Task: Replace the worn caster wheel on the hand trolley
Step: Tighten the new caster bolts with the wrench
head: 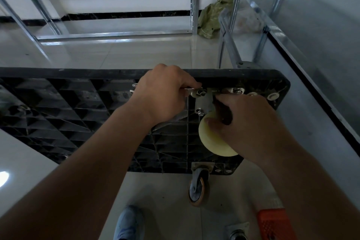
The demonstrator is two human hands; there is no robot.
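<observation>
The trolley [58, 107] stands on edge, underside showing. Left grip [161, 93] curls round a wrench [191, 91] at the bracket's [202, 103] 10 o'clock; right grip [247, 122] holds the yellow caster [212, 142].

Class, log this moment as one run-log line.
left hand: grips wrench at mounting bolt | right hand: holds cream caster wheel | trolley deck: upturned

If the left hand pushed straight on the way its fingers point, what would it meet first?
The left hand holds a wrench pointing right at the cream caster's mounting plate; it would probably meet the plate's nuts first, though depth is unclear.
</observation>
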